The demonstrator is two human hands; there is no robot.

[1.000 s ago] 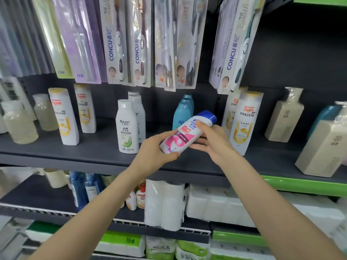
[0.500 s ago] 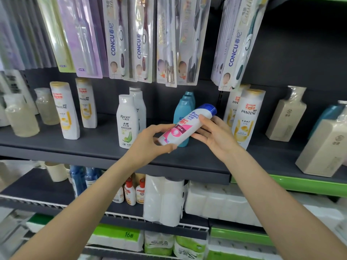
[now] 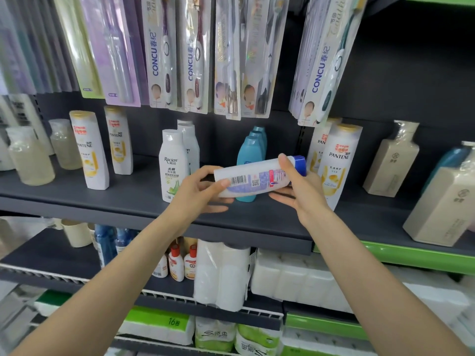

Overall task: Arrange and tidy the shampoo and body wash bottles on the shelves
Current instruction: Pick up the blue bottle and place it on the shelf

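Both my hands hold a white bottle with a blue cap [image 3: 254, 177] lying nearly level in front of the dark shelf [image 3: 133, 201]. Its barcode side faces me. My left hand [image 3: 199, 194] grips the bottom end with thumb and fingers. My right hand [image 3: 299, 191] grips it near the cap, thumb on top. Behind it stand teal bottles [image 3: 250, 147], a white Raclen bottle [image 3: 172, 164] to the left and white Pantene bottles [image 3: 339, 160] to the right.
More Pantene bottles [image 3: 90, 150] and clear bottles [image 3: 30, 155] stand at the shelf's left, beige square bottles [image 3: 390, 160] at the right. Toothbrush packs [image 3: 195, 52] hang above. Below are small red-capped bottles [image 3: 177, 263], blue bottles [image 3: 106, 242] and tissue packs [image 3: 221, 273].
The bottle has been rolled over between my hands: its pink front label faced me before, now the barcode back does. It also lies flatter, and the view has drawn nearer the shelf.
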